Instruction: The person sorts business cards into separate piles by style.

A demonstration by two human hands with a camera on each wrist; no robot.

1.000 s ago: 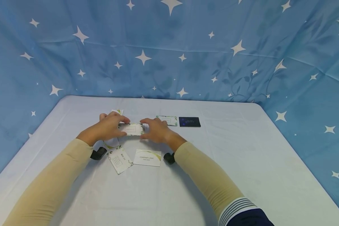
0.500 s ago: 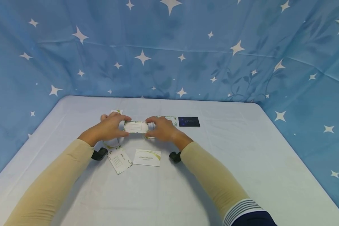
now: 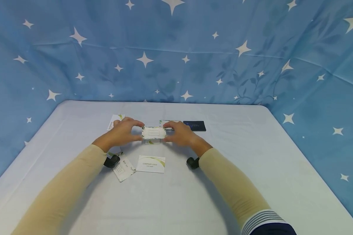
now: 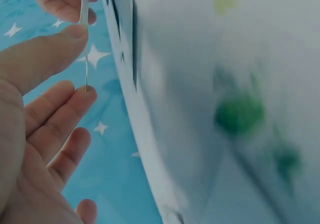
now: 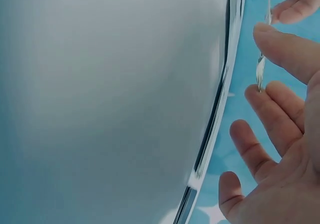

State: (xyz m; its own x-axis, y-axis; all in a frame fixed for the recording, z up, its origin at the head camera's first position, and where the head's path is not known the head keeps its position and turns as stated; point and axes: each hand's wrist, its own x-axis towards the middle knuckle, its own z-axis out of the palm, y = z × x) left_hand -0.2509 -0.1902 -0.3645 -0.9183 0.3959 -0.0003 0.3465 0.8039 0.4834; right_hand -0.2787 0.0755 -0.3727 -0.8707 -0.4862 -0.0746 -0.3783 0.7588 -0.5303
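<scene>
A white business card with a leafy green border (image 3: 154, 133) is held up above the table in the head view, its printed face toward me. My left hand (image 3: 120, 132) pinches its left end between thumb and fingertips. At the opposite end, the thumb and fingers of my right hand (image 3: 180, 134) pinch it in the same way. Both wrist views show the card edge-on, a thin strip (image 5: 260, 72) between thumb and fingertip. Below the held card, part of a card with a yellow-green mark (image 3: 152, 142) shows; the rest is hidden.
A COMPANY LOGO card (image 3: 151, 164) lies nearer me, beside a tilted leafy card (image 3: 123, 168). A dark card (image 3: 195, 126) lies beyond my right hand, next to a partly hidden leafy card (image 3: 164, 122). Another white card (image 3: 114, 120) lies behind my left hand.
Both hands have moved to the right with the leafy-bordered card between them. The card beneath it and the white card behind my left hand show more clearly.
</scene>
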